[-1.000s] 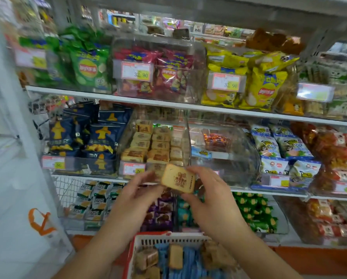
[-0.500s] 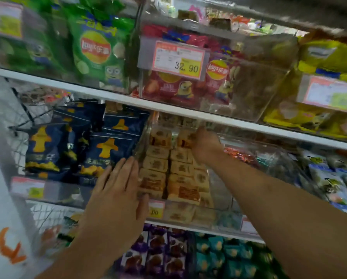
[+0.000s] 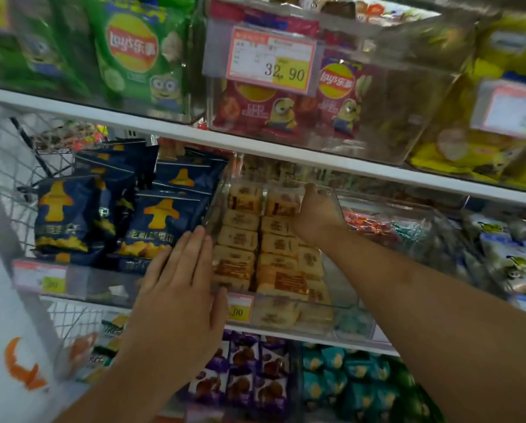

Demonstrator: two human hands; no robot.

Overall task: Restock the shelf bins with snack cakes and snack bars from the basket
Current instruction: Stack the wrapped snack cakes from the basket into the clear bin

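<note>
Right hand (image 3: 315, 213) deep in clear plastic bin (image 3: 332, 312), at rear tan wrapped cakes (image 3: 278, 206); grip hidden, can't tell. Left hand (image 3: 179, 288) flat, fingers straight, on bin front

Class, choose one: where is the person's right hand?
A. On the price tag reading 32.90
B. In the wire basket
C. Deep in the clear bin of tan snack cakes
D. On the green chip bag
C: the right hand reaches into the clear bin over the stacked snack cakes.

Right hand (image 3: 315, 213) fingertips behind cakes (image 3: 257, 242)
</note>
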